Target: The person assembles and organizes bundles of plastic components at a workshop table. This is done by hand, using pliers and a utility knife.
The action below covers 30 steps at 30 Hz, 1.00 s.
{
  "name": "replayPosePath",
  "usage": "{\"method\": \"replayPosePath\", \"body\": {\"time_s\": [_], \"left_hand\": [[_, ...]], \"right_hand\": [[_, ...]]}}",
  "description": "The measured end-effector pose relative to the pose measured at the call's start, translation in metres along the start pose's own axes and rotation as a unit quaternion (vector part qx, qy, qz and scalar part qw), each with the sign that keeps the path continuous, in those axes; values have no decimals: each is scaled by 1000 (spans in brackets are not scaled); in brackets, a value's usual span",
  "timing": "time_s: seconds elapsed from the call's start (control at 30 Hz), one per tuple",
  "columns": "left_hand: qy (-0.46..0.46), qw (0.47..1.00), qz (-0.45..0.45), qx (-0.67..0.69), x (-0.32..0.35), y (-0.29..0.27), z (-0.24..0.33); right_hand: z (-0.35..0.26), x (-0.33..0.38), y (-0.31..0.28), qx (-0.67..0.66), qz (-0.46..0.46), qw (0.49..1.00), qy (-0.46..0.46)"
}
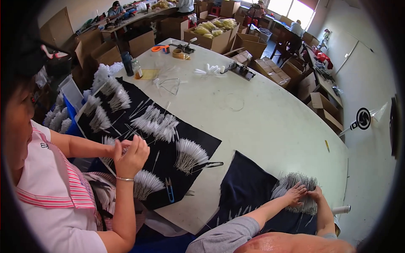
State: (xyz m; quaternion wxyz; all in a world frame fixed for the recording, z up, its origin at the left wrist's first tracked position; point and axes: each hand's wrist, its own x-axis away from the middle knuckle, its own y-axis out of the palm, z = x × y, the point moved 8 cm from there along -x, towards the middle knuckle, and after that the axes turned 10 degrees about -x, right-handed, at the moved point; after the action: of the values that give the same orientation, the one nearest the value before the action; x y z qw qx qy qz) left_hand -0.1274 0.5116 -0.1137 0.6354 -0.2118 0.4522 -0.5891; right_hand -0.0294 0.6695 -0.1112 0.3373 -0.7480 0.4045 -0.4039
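Observation:
A thick bundle of small wire-handled brushes [291, 179] with white bristles lies on a dark cloth [245, 179] at the lower right. My left hand [296, 195] rests on top of the bundle, its fingers spread flat over it. At the bundle's right edge, my right hand [314, 194] curls round some of the brushes, with part of its fingers hidden among them. A few single brushes [241, 211] lie along the cloth's near part, left of my arms.
At left, a co-worker's raised hands [134, 154] are near fanned brushes [190, 155] on a black cloth [206, 141]. Blue-handled snips [169, 190] lie there. A white roll [341, 209] is beside my right arm. Tape [180, 54] and a yellow cutter [327, 146] rest on the table.

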Motion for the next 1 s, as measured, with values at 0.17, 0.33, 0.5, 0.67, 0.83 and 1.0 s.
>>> {"method": "replayPosePath", "body": {"time_s": [0.17,0.33,0.5,0.67,0.83,1.0], "left_hand": [[38,999,-3,-26,6,-1,4],[35,999,5,-17,13,5,-8],[43,999,-13,6,0,-2,8],[29,999,-9,11,-2,7,0],[26,999,15,30,6,6,0],[24,999,-26,17,12,6,-3]], "right_hand": [[3,-2,6,54,-46,997,13],[12,-36,17,175,-116,974,85],[21,-27,-4,218,-128,963,93],[8,-27,-1,280,-90,949,118],[6,-18,0,298,-176,924,164],[-27,10,17,214,-154,955,138]]}}
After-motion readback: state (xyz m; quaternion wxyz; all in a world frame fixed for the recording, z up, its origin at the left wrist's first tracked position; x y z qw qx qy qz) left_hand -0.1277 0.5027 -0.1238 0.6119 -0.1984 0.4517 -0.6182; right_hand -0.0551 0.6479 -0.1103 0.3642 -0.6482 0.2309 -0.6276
